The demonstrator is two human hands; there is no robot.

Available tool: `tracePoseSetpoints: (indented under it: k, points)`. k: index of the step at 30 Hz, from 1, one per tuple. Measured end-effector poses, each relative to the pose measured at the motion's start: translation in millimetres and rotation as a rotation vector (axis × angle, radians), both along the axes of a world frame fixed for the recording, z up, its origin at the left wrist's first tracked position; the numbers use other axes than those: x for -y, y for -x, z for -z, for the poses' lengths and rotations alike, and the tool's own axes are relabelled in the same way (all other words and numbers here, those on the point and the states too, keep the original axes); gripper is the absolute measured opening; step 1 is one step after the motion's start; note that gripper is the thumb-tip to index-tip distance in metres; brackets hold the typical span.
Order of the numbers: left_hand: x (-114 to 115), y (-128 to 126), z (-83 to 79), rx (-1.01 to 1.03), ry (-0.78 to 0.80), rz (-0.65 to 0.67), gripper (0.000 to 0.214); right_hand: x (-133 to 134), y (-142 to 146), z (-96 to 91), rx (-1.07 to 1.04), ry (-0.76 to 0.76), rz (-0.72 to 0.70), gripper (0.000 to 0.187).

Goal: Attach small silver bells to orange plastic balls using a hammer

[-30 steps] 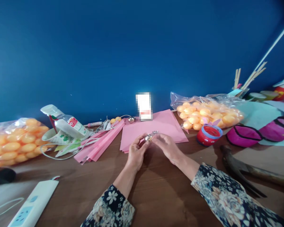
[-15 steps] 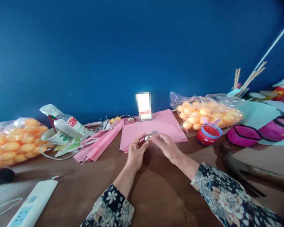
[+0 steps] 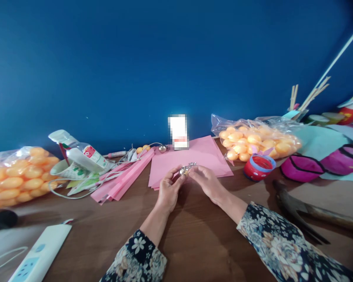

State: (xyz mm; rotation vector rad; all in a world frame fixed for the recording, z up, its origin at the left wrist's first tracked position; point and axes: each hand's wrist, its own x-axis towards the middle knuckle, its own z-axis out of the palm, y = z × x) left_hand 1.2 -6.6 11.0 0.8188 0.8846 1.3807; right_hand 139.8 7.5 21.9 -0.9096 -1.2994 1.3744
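My left hand [image 3: 170,190] is closed, with thumb and fingertips pinching a shiny silver round piece [image 3: 183,170], which looks like a small bell or ball. My right hand [image 3: 208,183] meets it from the other side, its thumb and fingers pressed together at a knobbly silver part [image 3: 191,164]. Whether that part joins the round piece is too small to tell. Both hands hover over the front edge of pink paper sheets [image 3: 191,154] on the brown table [image 3: 206,243]. Another silver ball [image 3: 162,148] lies behind the sheets' left corner.
Bags of orange balls stand left [image 3: 23,176] and right [image 3: 253,141]. Pink strips [image 3: 125,176], a cup [image 3: 67,169] and a clear bottle [image 3: 85,150] lie left. At right are a red cup [image 3: 259,168], purple pouches [image 3: 302,168] and a hammer [image 3: 306,211]. A power strip [image 3: 41,250] lies front left.
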Motion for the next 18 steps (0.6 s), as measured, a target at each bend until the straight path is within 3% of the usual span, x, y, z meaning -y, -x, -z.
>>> tracePoseSetpoints:
  k: [18]
  points:
    - [0.0, -0.9, -0.9, -0.029, -0.021, -0.016, 0.045, -1.8, -1.2, 5.3, 0.062, -0.043, -0.007, 0.023]
